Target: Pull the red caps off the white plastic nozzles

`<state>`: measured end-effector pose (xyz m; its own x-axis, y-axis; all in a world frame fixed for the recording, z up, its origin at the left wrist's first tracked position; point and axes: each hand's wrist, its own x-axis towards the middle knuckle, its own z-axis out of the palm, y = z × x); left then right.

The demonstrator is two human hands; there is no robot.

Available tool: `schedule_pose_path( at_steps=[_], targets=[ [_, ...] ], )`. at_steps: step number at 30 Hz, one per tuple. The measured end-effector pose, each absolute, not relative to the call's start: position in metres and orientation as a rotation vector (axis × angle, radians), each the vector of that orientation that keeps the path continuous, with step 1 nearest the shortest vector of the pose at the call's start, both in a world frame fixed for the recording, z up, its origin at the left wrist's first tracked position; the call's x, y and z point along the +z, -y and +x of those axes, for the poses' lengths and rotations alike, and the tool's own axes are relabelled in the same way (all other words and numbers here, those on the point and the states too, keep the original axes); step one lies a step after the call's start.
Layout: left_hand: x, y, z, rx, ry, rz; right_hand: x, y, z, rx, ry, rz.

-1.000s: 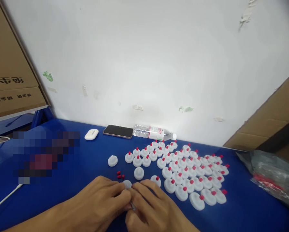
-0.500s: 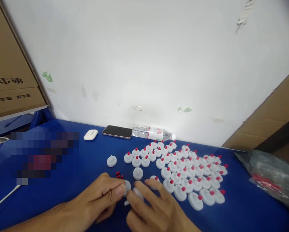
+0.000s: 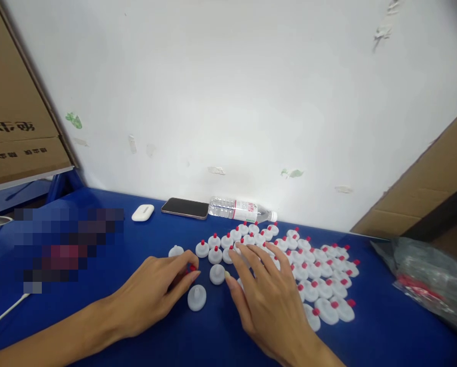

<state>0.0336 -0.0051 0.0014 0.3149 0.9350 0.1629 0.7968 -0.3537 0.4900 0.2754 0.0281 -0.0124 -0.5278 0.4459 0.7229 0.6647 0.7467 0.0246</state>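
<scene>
Small red caps on the blue table are partly covered by the left hand, whose thumb and forefinger are drawn narrow about one; whether it is gripped cannot be told. Just beside them, an uncapped white disc is set with its nozzle upward; a second bare disc is placed between the hands. The right hand is spread wide over the capped discs; contact there cannot be made out. A single cap is best pinched by its sides, with neighbouring discs left unbrushed. Farther off, a phone and a bottle are laid.
</scene>
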Motion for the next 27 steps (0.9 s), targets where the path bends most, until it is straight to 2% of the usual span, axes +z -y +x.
schedule_pose_path(
  at_steps=[13,22,27],
  targets=[
    [-0.01,0.0,0.029,0.399,-1.585,2.558,-0.017,-0.029,0.274,-0.37,2.232,-0.889],
    [-0.008,0.004,0.032,0.408,-1.59,2.536,-0.017,-0.028,0.272,-0.577,2.285,-0.957],
    [-0.005,0.004,0.031,0.486,-1.59,2.499,-0.027,-0.022,0.269,-0.374,2.319,-0.84]
  ],
)
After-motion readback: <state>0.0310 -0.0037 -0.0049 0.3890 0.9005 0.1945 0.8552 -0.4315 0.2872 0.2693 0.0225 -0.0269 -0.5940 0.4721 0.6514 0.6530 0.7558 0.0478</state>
